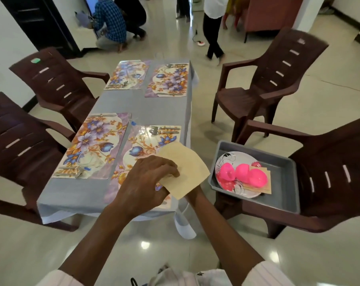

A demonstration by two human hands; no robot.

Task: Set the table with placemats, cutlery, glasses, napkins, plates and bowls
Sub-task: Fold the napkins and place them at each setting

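Two hands meet at one beige napkin (185, 162). The left hand (148, 182) grips it, fingers curled over the top. The right hand is hidden beneath it, so its grip cannot be determined. The napkin is over the near-right placemat (142, 145), near the fork (160, 127). Beside the table, a grey tray (286, 164) holds a plate (247, 195) and pink bowls (255, 177).

Glossy floral placemats (96, 145); matt papery napkin (187, 162); shiny metal cutlery (164, 129); glossy plastic bowls (255, 177).
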